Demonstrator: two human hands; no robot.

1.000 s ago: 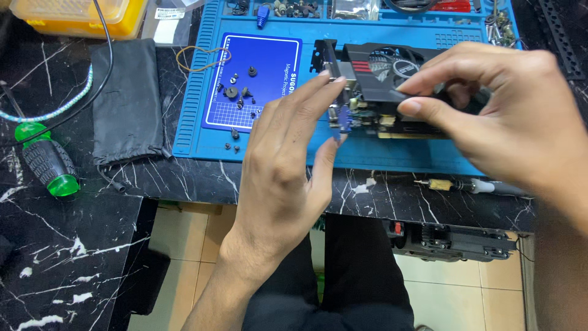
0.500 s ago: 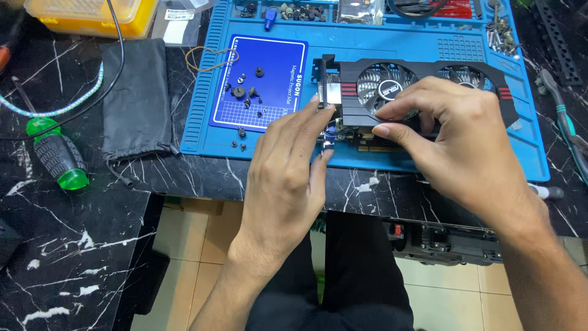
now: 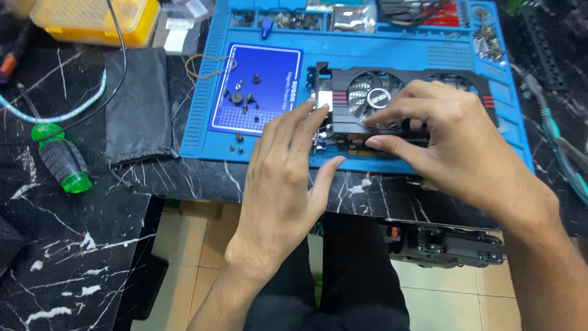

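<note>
Change: graphics card [image 3: 392, 104], lifted a second ago, now lies flat on the blue mat [image 3: 202, 104].
Left hand [image 3: 288, 165]: fingers open, tips touching the card's end.
Right hand [image 3: 447, 135]: fingers closed around the card's near edge.

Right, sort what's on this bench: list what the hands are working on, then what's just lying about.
In hand:
- graphics card, gripped by the right hand, left hand touching its bracket end
- blue work mat under it
- loose screws on the mat

Lying about:
- green-handled screwdriver
- black pouch
- yellow box
- rubber band
</note>
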